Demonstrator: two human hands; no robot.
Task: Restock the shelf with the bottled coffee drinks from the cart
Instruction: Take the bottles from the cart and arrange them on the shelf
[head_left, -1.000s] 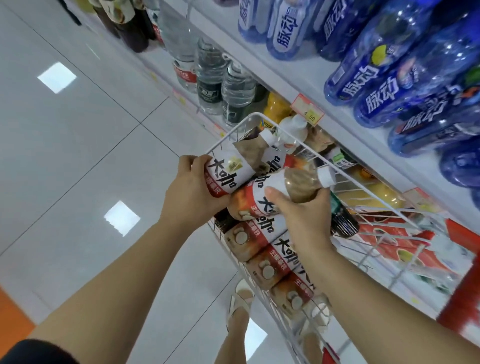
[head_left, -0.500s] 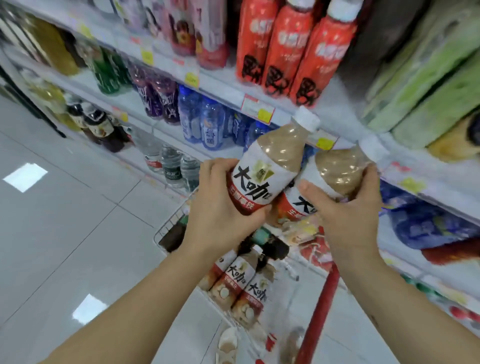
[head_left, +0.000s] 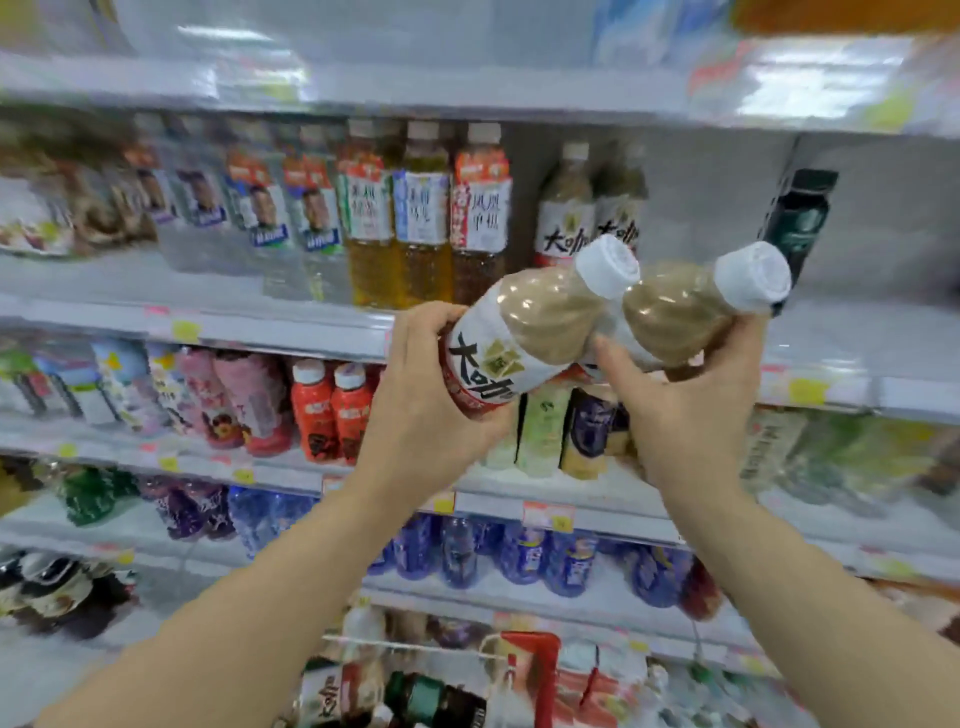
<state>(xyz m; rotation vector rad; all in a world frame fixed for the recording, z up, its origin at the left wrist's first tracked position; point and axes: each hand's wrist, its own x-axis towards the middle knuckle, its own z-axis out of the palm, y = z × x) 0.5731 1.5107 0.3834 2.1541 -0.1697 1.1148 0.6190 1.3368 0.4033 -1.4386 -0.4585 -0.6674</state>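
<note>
My left hand (head_left: 421, 410) grips a bottled coffee drink (head_left: 524, 332), beige with a white cap and a white-and-red label, tilted up to the right. My right hand (head_left: 685, 415) holds a second coffee bottle (head_left: 691, 312) beside it, also tilted, the two bottles touching. Both are raised in front of the upper shelf (head_left: 841, 338), where two matching coffee bottles (head_left: 571, 213) stand upright at the back with bare shelf to their right. The wire cart (head_left: 410, 644) shows at the bottom edge with more bottles in it.
Tea bottles (head_left: 421, 218) stand left of the shelved coffee, and a dark bottle (head_left: 795, 218) stands to the right. Lower shelves hold red (head_left: 327, 410), blue (head_left: 524, 556) and other drinks. Price tags line the shelf edges.
Both hands have lifted the two coffee bottles from the cart up to the level of the upper shelf. The view has swung upward from the floor and cart to the shelves.
</note>
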